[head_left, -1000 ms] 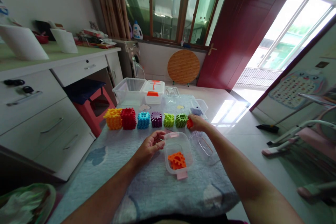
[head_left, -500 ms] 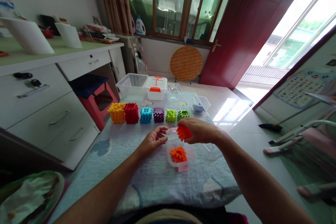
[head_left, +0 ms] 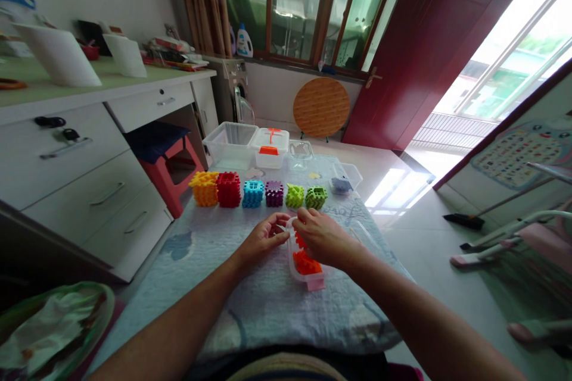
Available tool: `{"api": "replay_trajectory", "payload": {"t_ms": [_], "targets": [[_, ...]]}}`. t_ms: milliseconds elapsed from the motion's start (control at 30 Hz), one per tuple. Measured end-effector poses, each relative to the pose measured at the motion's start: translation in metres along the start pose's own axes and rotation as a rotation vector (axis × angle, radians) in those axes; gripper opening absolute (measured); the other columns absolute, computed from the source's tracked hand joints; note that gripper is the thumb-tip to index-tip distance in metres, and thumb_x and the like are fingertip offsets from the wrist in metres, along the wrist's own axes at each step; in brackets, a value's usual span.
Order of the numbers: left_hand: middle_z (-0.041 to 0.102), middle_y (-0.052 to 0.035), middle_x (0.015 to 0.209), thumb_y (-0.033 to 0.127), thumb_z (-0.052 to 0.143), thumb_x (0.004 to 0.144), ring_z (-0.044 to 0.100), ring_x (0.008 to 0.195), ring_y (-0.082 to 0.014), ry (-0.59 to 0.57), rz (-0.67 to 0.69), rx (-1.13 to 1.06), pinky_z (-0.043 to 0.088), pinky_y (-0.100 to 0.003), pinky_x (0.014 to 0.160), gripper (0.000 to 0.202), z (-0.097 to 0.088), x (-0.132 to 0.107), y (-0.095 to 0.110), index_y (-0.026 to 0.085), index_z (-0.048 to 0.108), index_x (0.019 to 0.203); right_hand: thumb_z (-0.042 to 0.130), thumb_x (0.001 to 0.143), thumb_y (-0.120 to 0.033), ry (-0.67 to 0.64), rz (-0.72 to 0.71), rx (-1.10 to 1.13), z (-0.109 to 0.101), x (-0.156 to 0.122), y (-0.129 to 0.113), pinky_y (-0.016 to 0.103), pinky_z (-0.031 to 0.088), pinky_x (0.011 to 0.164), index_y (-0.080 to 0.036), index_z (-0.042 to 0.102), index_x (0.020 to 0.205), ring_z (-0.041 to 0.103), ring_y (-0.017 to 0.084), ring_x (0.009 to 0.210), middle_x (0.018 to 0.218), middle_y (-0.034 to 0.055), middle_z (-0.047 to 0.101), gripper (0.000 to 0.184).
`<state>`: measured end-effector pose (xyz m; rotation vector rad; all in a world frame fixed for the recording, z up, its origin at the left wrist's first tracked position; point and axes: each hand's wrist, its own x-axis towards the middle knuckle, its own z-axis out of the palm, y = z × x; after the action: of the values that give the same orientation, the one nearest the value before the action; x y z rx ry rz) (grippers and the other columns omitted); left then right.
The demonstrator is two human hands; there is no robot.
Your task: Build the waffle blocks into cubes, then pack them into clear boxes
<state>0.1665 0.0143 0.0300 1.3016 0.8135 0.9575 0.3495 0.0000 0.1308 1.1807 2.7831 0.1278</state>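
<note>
Both forearms are stretched in from the lower corners of the frame, and their hands are brought close together near the centre, over a clear box (head_left: 300,277). The left hand (head_left: 267,233) is placed at the box's left side, with its palm turned inward, its fingers lightly curled near the upper left corner and its thumb parted from them. The right hand (head_left: 319,235) is held palm down across the box's right side, with its wrist angled toward the left of the frame and its fingers bent downward. An orange block (head_left: 299,241) is seen partly hidden under those fingers; whether it is gripped cannot be told. Below it, more orange pieces (head_left: 306,263) are contained in the box. Above the hands, a row of colourful cubes (head_left: 252,194) is lined up across the cloth-covered tabletop (head_left: 214,262)
</note>
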Motion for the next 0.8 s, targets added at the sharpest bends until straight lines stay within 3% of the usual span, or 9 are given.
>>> {"api": "replay_trajectory", "payload": {"t_ms": [300,533,700,800], "targets": [[0.060,-0.0037,0.098,0.040,0.071,0.077,0.055,0.084,-0.0141,-0.004,0.003,-0.004,0.044,-0.027,0.076,0.043,0.002,-0.002,0.003,0.020,0.057,0.113,0.055,0.086,-0.022,0.027,-0.004,-0.039,0.002,-0.003,0.000,0.036,0.044,0.081,-0.016,0.055,0.109,0.052,0.023,0.095,0.107,0.0110,0.056,0.023],[0.061,-0.0044,0.098,0.041,0.071,0.077,0.057,0.086,-0.0153,-0.012,-0.007,-0.017,0.045,-0.028,0.077,0.044,0.001,-0.002,0.003,0.020,0.057,0.113,0.066,0.078,-0.022,0.056,0.005,0.025,0.002,-0.009,0.008,0.036,0.043,0.081,-0.016,0.056,0.109,0.051,0.023,0.094,0.106,0.0099,0.057,0.033],[0.061,-0.0059,0.102,0.041,0.072,0.075,0.058,0.087,-0.0165,-0.003,-0.017,-0.005,0.045,-0.028,0.078,0.046,0.001,-0.001,0.004,0.019,0.057,0.113,0.056,0.086,-0.016,0.047,0.032,0.036,0.008,-0.014,0.016,0.034,0.042,0.078,-0.015,0.060,0.097,0.054,0.021,0.090,0.098,0.0087,0.060,0.012],[0.061,-0.0053,0.102,0.040,0.072,0.075,0.058,0.086,-0.0158,0.004,-0.023,0.007,0.045,-0.028,0.077,0.045,0.002,-0.002,0.004,0.019,0.057,0.112,0.051,0.089,-0.015,-0.005,0.023,0.015,0.012,-0.014,0.015,0.033,0.040,0.074,-0.016,0.063,0.092,0.056,0.021,0.085,0.093,0.0084,0.064,0.012]]}}
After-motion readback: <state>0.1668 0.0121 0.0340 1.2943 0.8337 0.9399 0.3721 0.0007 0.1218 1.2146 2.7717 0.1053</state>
